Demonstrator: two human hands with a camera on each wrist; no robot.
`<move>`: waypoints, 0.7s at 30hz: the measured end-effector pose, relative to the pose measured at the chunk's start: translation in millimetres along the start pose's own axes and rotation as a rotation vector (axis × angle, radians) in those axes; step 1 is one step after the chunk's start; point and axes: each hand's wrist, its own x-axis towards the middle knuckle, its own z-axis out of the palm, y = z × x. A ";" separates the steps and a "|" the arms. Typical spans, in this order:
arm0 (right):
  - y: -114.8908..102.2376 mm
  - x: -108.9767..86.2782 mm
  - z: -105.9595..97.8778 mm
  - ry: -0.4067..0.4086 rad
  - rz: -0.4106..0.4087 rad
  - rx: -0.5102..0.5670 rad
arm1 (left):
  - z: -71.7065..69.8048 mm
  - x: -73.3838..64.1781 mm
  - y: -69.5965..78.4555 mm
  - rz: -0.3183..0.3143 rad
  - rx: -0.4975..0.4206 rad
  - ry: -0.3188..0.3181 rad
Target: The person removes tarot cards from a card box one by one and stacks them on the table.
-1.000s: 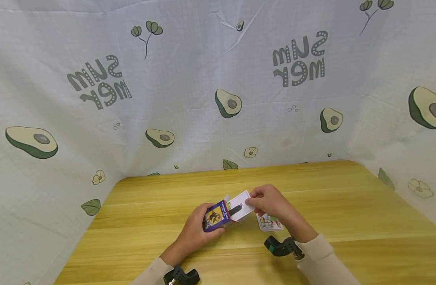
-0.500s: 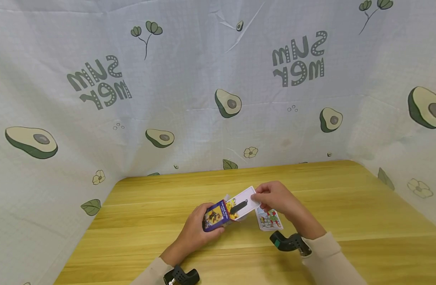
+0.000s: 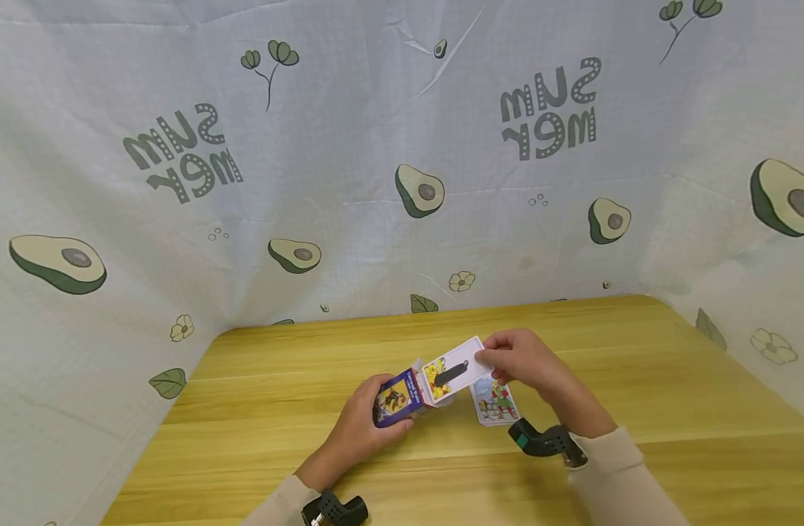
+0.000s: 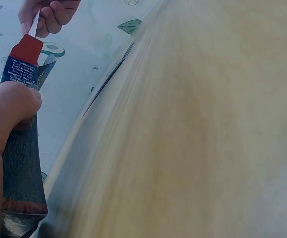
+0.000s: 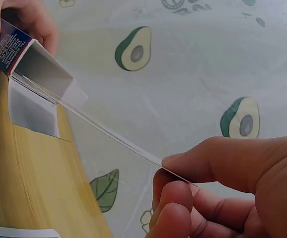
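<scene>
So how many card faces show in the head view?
2: the pinched card in the right hand, reaching the open end of the box; and the loose card on the table, right of the box. More may be hidden beneath these or inside the box.

Pale cloth (image 3: pixel 349 131) right across the back, and look, it turns the corner and covers both sides too! Avocado halves (image 3: pixel 58 264) scattered all over it, with leaves (image 3: pixel 168 382), little cream flowers (image 3: pixel 462 282) and leggy green sprigs (image 3: pixel 284 52) up high. There's the lettering (image 3: pixel 542 90), "summer", twice over, and both times it reads backwards! Sharp creases up near the top middle. Down below, it's the table (image 3: pixel 296 380): yellow wood, grain running side to side, rounded far corners, a soft sheen on its near part.
</scene>
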 end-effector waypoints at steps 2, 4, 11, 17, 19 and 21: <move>0.3 0.0 -2.8 0.003 0.010 0.013 | 0.1 -0.1 0.1 -0.001 0.002 0.001; 0.4 0.0 -5.5 0.008 0.020 0.033 | 0.2 -0.1 0.2 0.001 0.002 0.002; 1.9 -0.7 -13.7 0.022 0.039 0.098 | 0.2 0.0 0.6 0.002 0.003 0.005; 3.1 -1.6 -18.0 0.020 0.050 0.106 | -0.2 0.1 1.2 0.003 -0.012 0.002; 2.9 -1.4 -18.8 0.020 0.062 0.119 | -0.4 0.1 1.3 0.002 -0.014 0.001; 2.6 -1.6 -19.5 0.016 0.064 0.127 | -0.6 0.0 1.5 0.002 -0.013 0.001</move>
